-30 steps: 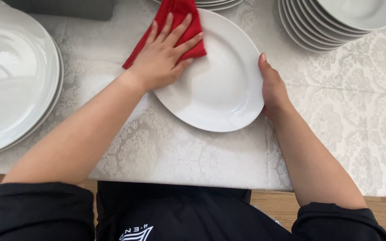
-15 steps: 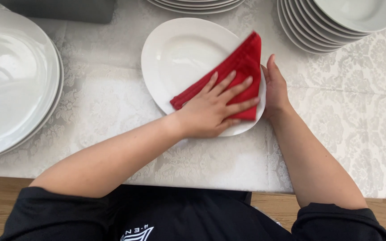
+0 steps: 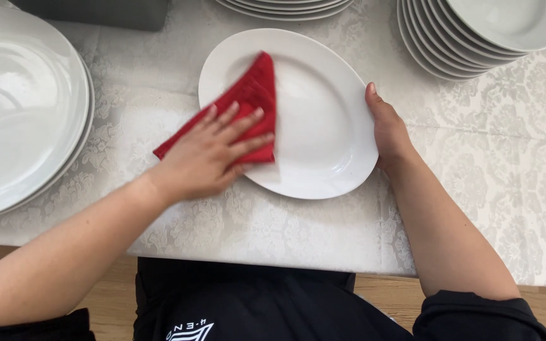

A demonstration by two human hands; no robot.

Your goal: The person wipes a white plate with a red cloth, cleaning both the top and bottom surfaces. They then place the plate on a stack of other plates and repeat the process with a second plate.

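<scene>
Left of the white oval plate (image 3: pixel 311 126), a stack of large white plates (image 3: pixel 20 120) on the patterned table (image 3: pixel 222 221). On the oval plate's left half, a folded red cloth (image 3: pixel 248 104), pressed flat under the left hand (image 3: pixel 206 158), fingers spread, grip open, closed on nothing. At the oval plate's right rim, the right hand (image 3: pixel 387 129), grip clasped on that edge; beyond it, up right, a stack of white bowls (image 3: pixel 475 31).

Bare desk (image 3: pixel 494 189) lies open to the right of the plate (image 3: pixel 323 126) and along the near edge below it. A large plate stack (image 3: pixel 20 107) blocks the left, another stack (image 3: pixel 469 31) crowds the far right corner, and a third stack (image 3: pixel 285 5) closes the far side.
</scene>
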